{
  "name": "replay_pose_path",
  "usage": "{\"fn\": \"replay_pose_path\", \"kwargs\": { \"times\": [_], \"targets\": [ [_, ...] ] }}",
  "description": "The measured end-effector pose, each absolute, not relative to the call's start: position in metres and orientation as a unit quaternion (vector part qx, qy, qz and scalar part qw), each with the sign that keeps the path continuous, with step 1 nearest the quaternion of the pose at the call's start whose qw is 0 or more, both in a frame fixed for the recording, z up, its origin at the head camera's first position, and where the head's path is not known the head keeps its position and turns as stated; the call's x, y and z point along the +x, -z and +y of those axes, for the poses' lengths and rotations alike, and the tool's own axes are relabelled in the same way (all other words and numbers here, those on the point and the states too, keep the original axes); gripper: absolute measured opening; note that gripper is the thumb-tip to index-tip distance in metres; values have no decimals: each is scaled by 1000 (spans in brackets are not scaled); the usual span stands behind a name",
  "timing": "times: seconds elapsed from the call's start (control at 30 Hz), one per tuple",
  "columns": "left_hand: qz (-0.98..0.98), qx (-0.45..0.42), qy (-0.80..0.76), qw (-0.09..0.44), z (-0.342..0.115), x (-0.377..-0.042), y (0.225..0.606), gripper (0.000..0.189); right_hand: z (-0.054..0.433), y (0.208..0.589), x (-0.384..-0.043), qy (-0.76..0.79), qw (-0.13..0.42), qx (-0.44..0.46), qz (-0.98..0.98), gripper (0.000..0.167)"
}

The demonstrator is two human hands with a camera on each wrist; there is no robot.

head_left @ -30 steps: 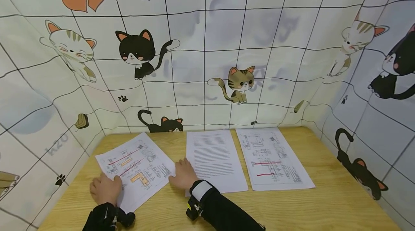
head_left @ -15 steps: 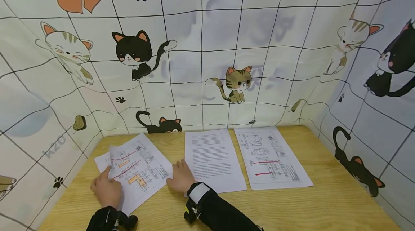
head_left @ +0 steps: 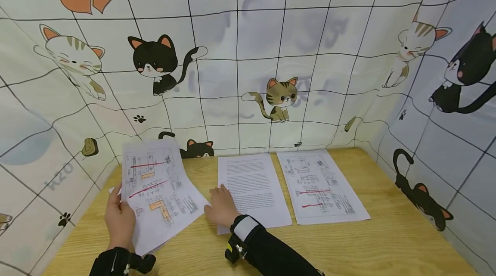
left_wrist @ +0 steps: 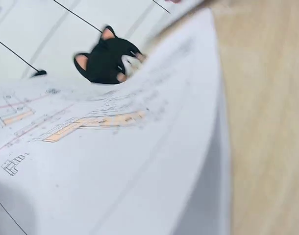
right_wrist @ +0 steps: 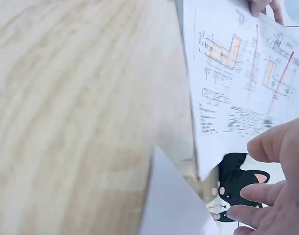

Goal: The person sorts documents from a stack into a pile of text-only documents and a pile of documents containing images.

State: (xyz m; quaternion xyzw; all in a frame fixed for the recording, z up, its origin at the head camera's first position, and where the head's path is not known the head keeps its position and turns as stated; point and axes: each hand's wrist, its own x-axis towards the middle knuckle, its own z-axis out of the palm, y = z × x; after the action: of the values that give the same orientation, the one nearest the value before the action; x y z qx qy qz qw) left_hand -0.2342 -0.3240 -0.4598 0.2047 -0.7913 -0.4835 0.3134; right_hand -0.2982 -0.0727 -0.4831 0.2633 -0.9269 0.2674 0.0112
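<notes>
My left hand point(head_left: 119, 222) grips the left edge of a printed drawing sheet point(head_left: 149, 235) with red lines and orange shapes. That edge is raised, so the sheet bends upward; in the left wrist view the drawing sheet point(left_wrist: 115, 181) curves over another paper layer. A white sliver of paper shows beside the left hand in the head view. My right hand point(head_left: 221, 207) lies between the drawing's right corner and a text sheet point(head_left: 252, 190). In the right wrist view the right hand point(right_wrist: 282, 171) has its thumb and fingers spread, with nothing pinched between them.
Another drawing sheet point(head_left: 321, 185) with red marks lies at the right of the wooden table point(head_left: 348, 246). A cat-print cloth point(head_left: 217, 78) hangs behind the table and along its sides. Cameras are strapped to both wrists.
The left hand has taken the drawing sheet's left edge and raised it from the table, turning upright beside it. The right hand has stayed nearly in place.
</notes>
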Motion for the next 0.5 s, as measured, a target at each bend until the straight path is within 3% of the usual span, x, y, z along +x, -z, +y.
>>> {"fn": "replay_pose_path", "kwargs": {
  "times": [0.33, 0.5],
  "targets": [
    [-679, 102, 656, 314, -278, -242, 400, 45, -33, 438, -308, -519, -7, 193, -832, 47],
    [-652, 56, 693, 302, -243, -249, 381, 47, -2, 415, -313, -582, 23, 190, -791, 40]
  ]
}}
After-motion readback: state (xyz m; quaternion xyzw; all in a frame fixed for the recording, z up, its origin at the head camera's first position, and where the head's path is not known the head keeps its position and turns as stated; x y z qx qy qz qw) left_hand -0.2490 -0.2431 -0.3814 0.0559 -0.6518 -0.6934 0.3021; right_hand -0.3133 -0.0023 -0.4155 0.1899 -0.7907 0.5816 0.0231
